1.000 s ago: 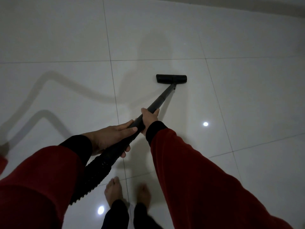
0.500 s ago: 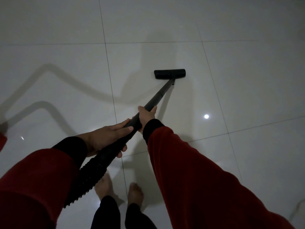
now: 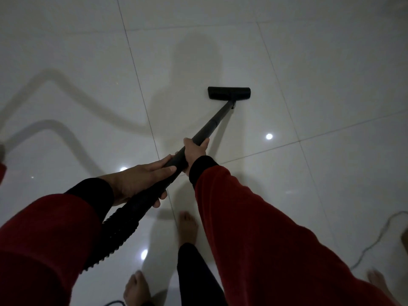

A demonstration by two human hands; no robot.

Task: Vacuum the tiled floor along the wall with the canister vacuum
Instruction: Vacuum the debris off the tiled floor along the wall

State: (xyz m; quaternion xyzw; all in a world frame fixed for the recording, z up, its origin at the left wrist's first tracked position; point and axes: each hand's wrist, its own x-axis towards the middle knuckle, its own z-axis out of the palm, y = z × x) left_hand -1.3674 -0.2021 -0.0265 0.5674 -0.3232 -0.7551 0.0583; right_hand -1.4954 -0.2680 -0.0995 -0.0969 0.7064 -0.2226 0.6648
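Observation:
A black vacuum wand (image 3: 215, 121) slants from my hands down to a flat black floor nozzle (image 3: 229, 93) resting on the glossy white tiled floor (image 3: 320, 74). My right hand (image 3: 194, 152) grips the wand partway down. My left hand (image 3: 141, 181) holds the handle end, fingers wrapped under it, where the ribbed black hose (image 3: 117, 230) begins. The hose runs down to the lower left and out of sight. The canister and the wall are not in view.
My bare feet (image 3: 187, 228) stand on the tiles just below the hands. A thin cord (image 3: 375, 239) snakes over the floor at the lower right, beside another bare foot (image 3: 379, 286). Hose shadows cross the tiles at the left.
The view has shifted back and I have stepped, one foot now ahead of the other. The wall edge left the frame, and a cord and another foot appeared at the lower right.

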